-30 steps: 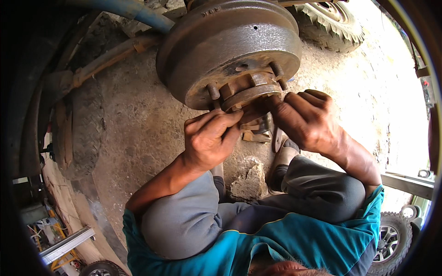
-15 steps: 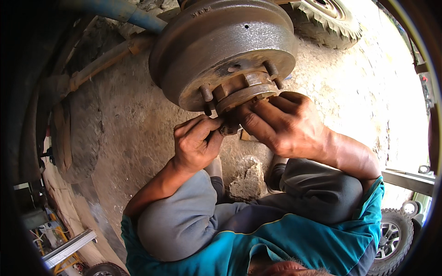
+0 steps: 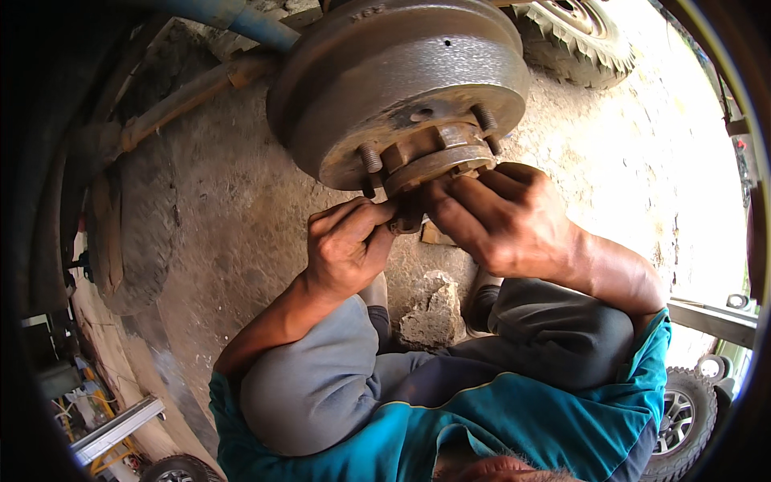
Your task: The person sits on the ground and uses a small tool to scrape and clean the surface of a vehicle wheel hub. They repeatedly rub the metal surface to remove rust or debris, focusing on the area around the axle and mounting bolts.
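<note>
A worn metal brake drum [image 3: 401, 84] hangs ahead of me, with a raised hub flange [image 3: 442, 167] at its near face. Threaded wheel studs [image 3: 370, 158] stick out around the hub. My left hand [image 3: 345, 245] is closed just below the flange, thumb and forefinger pinching at a small dark round metal piece [image 3: 405, 226]. Close beside it, my right hand [image 3: 506, 221] is curled against the flange's near side. Its fingertips, and whatever they grip, are hidden behind the knuckles and the hub.
A treaded tyre [image 3: 578, 40] lies beyond the drum, and another wheel [image 3: 683, 418] is at lower right. A blue tube [image 3: 233, 20] and a rusty bar [image 3: 185, 96] run at upper left. Between my feet sits a rough stone [image 3: 432, 317]. A metal rail [image 3: 120, 430] is at lower left.
In the picture, the drum and hub sit slightly farther right than before. Both hands have shifted a little the same way, keeping nearly the same grip at the hub.
</note>
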### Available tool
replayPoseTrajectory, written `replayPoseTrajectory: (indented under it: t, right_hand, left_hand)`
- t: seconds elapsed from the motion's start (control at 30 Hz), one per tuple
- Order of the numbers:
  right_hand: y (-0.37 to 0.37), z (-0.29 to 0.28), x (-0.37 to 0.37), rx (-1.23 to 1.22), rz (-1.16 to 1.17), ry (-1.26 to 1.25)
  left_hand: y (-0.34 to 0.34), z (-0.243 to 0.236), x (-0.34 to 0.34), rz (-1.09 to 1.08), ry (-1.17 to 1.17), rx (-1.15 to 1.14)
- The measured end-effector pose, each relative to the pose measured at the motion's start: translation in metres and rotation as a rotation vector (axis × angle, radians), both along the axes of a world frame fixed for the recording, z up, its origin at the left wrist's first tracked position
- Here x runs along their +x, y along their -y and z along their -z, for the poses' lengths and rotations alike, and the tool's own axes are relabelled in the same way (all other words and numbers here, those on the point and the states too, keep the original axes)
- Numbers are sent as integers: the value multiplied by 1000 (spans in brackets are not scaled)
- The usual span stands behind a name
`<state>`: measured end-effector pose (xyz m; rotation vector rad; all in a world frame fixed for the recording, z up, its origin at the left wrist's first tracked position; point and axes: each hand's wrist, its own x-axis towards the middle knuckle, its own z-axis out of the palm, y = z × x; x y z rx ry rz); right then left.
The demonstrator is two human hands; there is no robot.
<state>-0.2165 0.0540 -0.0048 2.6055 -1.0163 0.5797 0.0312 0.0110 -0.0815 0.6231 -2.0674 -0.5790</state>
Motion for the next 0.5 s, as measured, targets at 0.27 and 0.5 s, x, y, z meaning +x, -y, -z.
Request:
replayPoseTrajectory:
  t: [0.27, 0.5]
  right_hand:
    - [-6, 3, -30, 39, 45, 82]
    - [-1, 0, -2, -29, 5, -2]
  left_hand:
    - [0, -11, -22, 2, -91, -35]
    - [-1, -2, -6, -27, -8, -15]
